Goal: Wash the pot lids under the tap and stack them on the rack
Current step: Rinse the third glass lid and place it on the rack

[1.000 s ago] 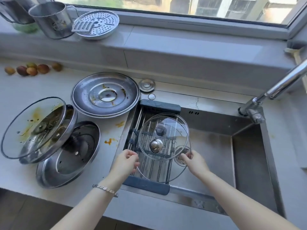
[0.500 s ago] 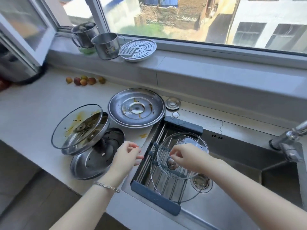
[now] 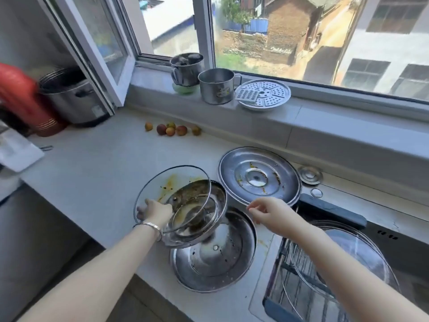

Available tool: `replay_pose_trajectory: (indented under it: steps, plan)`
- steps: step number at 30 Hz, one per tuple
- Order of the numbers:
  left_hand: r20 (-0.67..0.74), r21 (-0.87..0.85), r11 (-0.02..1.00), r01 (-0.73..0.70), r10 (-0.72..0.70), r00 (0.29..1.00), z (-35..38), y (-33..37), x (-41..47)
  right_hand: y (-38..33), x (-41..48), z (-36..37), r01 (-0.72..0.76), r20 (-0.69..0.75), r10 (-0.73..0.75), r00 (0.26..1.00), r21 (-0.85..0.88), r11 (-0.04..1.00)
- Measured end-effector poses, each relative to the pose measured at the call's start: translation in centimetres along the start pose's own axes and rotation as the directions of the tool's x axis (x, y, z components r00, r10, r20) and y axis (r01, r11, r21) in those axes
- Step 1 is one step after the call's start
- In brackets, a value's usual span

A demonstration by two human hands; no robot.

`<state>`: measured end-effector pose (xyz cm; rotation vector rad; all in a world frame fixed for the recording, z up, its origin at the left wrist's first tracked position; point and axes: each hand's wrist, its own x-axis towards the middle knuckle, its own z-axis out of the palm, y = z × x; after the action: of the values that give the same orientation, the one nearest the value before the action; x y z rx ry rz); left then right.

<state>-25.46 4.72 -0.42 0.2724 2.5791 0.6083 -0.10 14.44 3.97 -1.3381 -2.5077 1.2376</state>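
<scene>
Glass lid [image 3: 173,189] is tilting by the desk's [image 3: 92,173] front edge, left fingers [image 3: 148,202] grasping its rim. Right fingers [image 3: 256,208] are hovering, released.

Widest free stretch: pale stone countertop [image 3: 92,173], bare to the left of and behind the tilted yellow-stained glass lid [image 3: 171,182], as far as the row of small reddish fruits [image 3: 171,130] by the wall. The glass lid leans on a dirty steel lid [image 3: 220,198], both on a large round steel lid [image 3: 216,261]; this pile fills the near edge. Flat steel lid with orange smears [image 3: 258,175] just beside the pile; gap too slim to judge. Right: grey-ended sink rack [image 3: 332,211], covered by clear glass lids [image 3: 352,249]. White-framed window sash [image 3: 97,47] overhangs the far-left counter.
</scene>
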Motion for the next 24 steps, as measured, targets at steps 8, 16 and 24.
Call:
replay_pose_trajectory:
  steps: [8, 16, 24]
  plan:
    - [0.22, -0.453, 0.795, 0.402, -0.338, 0.915, 0.1, -5.7, 11.1, -4.1, 4.5, 4.6, -0.132, -0.024, 0.134, 0.991, 0.064, 0.989]
    - [0.229, -0.613, 0.685, 0.392, -0.321, 0.919, 1.0, -6.5, 11.9, -5.9, 5.6, 6.6, -0.201, -0.017, 0.201, 0.979, 0.036, 0.979]
    - [0.066, -0.72, 0.654, 0.232, -0.267, 0.961, -0.4, -4.7, 9.5, -5.5, 4.6, 6.8, -0.227, -0.02, 0.228, 0.974, 0.026, 0.974]
